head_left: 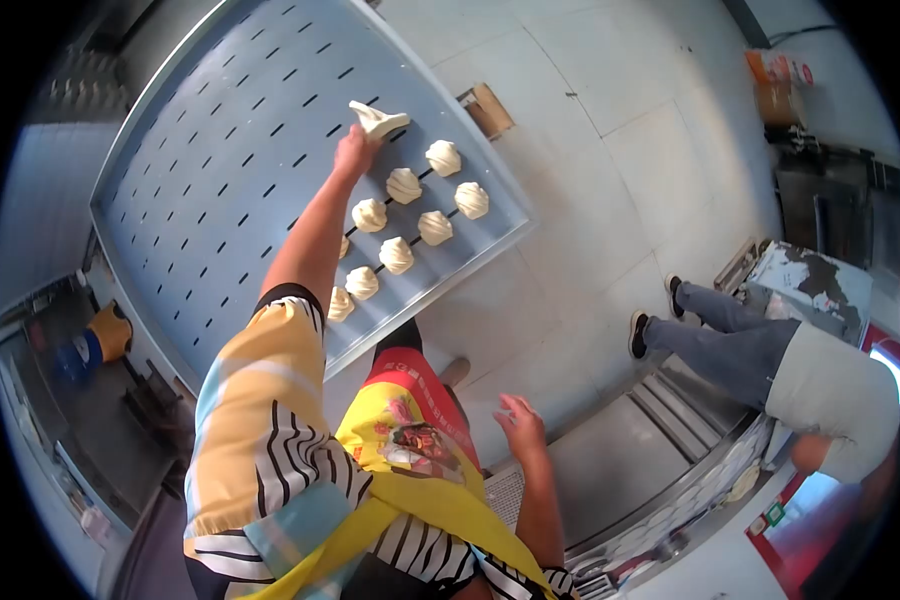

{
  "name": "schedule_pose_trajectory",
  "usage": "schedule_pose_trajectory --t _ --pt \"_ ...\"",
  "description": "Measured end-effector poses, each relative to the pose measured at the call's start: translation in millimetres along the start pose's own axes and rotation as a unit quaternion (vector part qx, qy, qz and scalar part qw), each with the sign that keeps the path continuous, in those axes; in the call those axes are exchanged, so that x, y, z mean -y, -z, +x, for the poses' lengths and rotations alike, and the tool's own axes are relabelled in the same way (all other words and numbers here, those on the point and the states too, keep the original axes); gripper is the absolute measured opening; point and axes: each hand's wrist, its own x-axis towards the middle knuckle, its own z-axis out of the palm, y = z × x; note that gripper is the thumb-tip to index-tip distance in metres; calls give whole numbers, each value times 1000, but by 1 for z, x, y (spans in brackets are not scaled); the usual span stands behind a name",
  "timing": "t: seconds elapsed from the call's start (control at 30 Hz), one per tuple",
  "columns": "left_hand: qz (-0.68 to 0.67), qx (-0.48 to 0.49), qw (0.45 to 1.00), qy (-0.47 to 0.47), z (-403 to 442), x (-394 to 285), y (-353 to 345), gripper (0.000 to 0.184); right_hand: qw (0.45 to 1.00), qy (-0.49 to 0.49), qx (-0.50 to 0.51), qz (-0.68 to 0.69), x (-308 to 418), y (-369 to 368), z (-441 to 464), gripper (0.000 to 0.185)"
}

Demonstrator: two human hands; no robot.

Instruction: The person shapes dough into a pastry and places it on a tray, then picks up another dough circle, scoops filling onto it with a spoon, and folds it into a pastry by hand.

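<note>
My left hand reaches over the large perforated tray and grips the near end of a stretched, folded piece of white dough. Below and to the right of it, several pleated dough buns sit in two rows, among them one bun and another. The nearer row includes a bun close to the tray's edge. My right hand hangs in the air beside the apron, its fingers apart, with nothing in it.
At the right, another person stands by a metal counter. A worn white and brown box is near that person's legs. A small wooden piece lies beyond the tray's right edge, over the tiled floor.
</note>
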Motion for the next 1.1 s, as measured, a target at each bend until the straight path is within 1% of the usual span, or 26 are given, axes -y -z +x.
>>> schedule_pose_trajectory --t 0.03,0.13,0.17,0.2,0.23,0.27,0.33,0.37,0.4,0.43,0.47,0.5,0.57,0.63,0.67,0.7,0.77,0.8,0.83,0.87,0.9,0.93,0.97,1.0,1.07,1.1 --pt "139 -23 988 -57 1 6 -2 36 1000 -7 -3 12 0 0 1 36" --pt "205 -10 978 -20 -6 4 -2 38 999 -5 -29 42 -5 2 2 34" --pt "214 -6 976 -49 -6 11 1 38 998 -9 -27 48 -8 2 1 34" --pt "204 -9 978 -49 3 30 -3 42 998 -16 -32 56 -10 4 1 33" --pt "171 36 983 -64 -1 23 9 49 996 -30 -45 65 -13 6 -3 32" --pt "314 -7 936 -159 45 92 -10 61 996 -10 -62 62 -13 9 -8 31" --pt "337 8 941 -26 14 39 14 83 989 6 -110 98 -14 10 -21 30" --pt "337 -38 932 -128 49 87 9 80 988 -41 -81 125 -18 9 -27 31" --pt "321 6 934 -157 44 71 15 75 982 -86 -57 161 -23 6 -36 33" --pt "287 -14 927 -242 16 45 14 67 983 -72 -73 153 -34 0 -48 34" --pt "259 -31 909 -326 -14 17 14 60 984 -56 -84 144 -44 -6 -61 36" --pt "320 -28 877 -358 -46 -17 5 60 985 -66 -93 132 -53 -11 -75 37" --pt "224 113 916 -312 -144 -98 -15 60 986 -75 -101 105 -74 -15 -112 40" --pt "84 229 908 -340 -253 -154 -58 56 972 -94 -164 137 -100 -25 -162 41" --pt "5 326 890 -317 -307 -178 -82 52 965 -97 -190 152 -114 -33 -184 41" --pt "-68 418 860 -286 -363 -200 -107 49 957 -114 -213 163 -129 -42 -208 41" --pt "-35 521 783 -339 -480 -229 -155 50 939 -142 -256 179 -167 -63 -267 41" --pt "58 519 754 -399 -554 -253 -163 47 921 -182 -283 197 -184 -74 -297 41" --pt "60 538 720 -435 -611 -258 -187 45 899 -220 -308 220 -201 -89 -329 41" --pt "82 547 684 -476 -676 -270 -191 42 879 -216 -359 229 -220 -106 -363 40" --pt "75 548 638 -535 -719 -264 -215 42 857 -213 -406 236 -238 -124 -395 39" --pt "52 552 587 -589 -762 -257 -237 42 828 -247 -432 260 -247 -137 -431 38" --pt "111 576 585 -560 -814 -264 -239 42 797 -281 -454 281 -253 -143 -464 37" --pt "78 591 540 -594 -844 -254 -265 42 776 -305 -464 299 -261 -152 -492 36" --pt "95 603 486 -625 -909 -256 -288 42 732 -351 -477 337 -277 -169 -534 36" --pt "97 577 463 -665 -930 -257 -304 42 725 -355 -482 340 -284 -176 -547 36"
